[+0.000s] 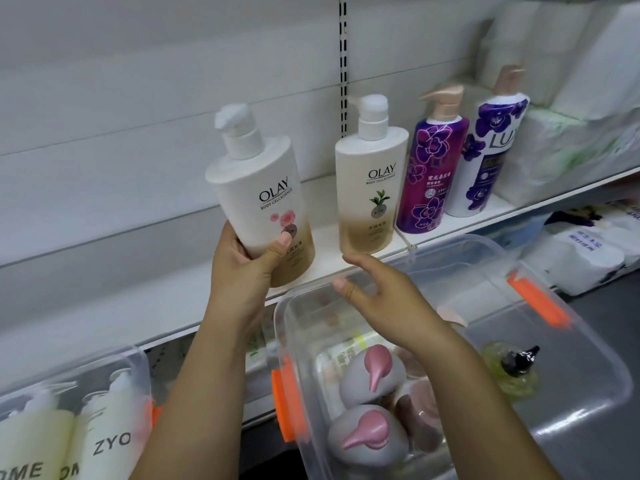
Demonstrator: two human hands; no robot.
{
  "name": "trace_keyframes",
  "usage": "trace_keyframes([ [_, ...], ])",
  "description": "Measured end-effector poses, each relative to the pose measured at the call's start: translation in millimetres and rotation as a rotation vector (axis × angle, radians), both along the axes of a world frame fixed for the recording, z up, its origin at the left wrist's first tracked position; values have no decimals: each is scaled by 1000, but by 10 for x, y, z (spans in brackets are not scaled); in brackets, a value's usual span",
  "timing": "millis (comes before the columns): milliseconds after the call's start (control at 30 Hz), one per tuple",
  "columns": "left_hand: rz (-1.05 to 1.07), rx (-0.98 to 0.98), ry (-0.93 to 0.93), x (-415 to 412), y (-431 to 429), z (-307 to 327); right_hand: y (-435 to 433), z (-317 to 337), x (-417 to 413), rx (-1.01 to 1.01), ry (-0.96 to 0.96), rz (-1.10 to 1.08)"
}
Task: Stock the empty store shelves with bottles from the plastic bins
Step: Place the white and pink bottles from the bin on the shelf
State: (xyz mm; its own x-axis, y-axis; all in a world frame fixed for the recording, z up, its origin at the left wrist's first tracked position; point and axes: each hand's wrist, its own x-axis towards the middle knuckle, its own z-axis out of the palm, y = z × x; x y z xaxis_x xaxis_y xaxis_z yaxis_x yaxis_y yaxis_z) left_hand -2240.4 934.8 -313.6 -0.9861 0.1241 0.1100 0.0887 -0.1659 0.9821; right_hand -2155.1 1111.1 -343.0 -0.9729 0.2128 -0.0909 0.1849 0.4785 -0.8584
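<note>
Three bottles stocked: a leaf Olay bottle [370, 188], a purple Lux bottle [431, 174] and a white Lux bottle [485, 157] stand upright in a row on the shelf [138, 299], each just beside the next.
Fourth bottle: a pink-flower Olay bottle [263, 188] is held tilted to the left over the front of the shelf. It is left of the leaf Olay bottle and apart from it. Whether its base touches the shelf I cannot tell.
Left hand: the left hand [242, 261] has fingers and thumb wrapped round the lower part of the pink-flower Olay bottle.
Right hand: the right hand [377, 296] has its fingers spread and relaxed, gripping nothing. It hovers over the shelf end of the clear bin [450, 239].
Clear bin: at least two grey bottles with pink pumps [372, 375] are inside, with more pinkish tops half hidden by the forearm (too covered to count).
Second bin: the second bin [135, 358] sits at lower left and holds cream bottles [107, 434], untouched as far as shows.
Shelf space: a long bare stretch runs left of the row.
Progress: early, by my reading. One short row is begun and both bins hold stock.
Left to do: stand the held bottle upright beside its twin, then work through the bins.
</note>
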Motion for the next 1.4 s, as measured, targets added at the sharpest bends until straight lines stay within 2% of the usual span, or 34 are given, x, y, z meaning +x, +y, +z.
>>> trace_keyframes([
  [367, -99, -53, -44, -287, -20, -319, -136, -136, -201, 162, -122, 167],
  [533, -188, 10, -53, -386, 25, -390, -116, -197, -169, 92, -79, 153],
  [733, -178, 33, -36, -473, 131, -421, -54, -156, -115, -45, -89, 143],
  [1400, -288, -2, -48, -529, 69, -491, 78, -233, -131, 46, -65, 155],
])
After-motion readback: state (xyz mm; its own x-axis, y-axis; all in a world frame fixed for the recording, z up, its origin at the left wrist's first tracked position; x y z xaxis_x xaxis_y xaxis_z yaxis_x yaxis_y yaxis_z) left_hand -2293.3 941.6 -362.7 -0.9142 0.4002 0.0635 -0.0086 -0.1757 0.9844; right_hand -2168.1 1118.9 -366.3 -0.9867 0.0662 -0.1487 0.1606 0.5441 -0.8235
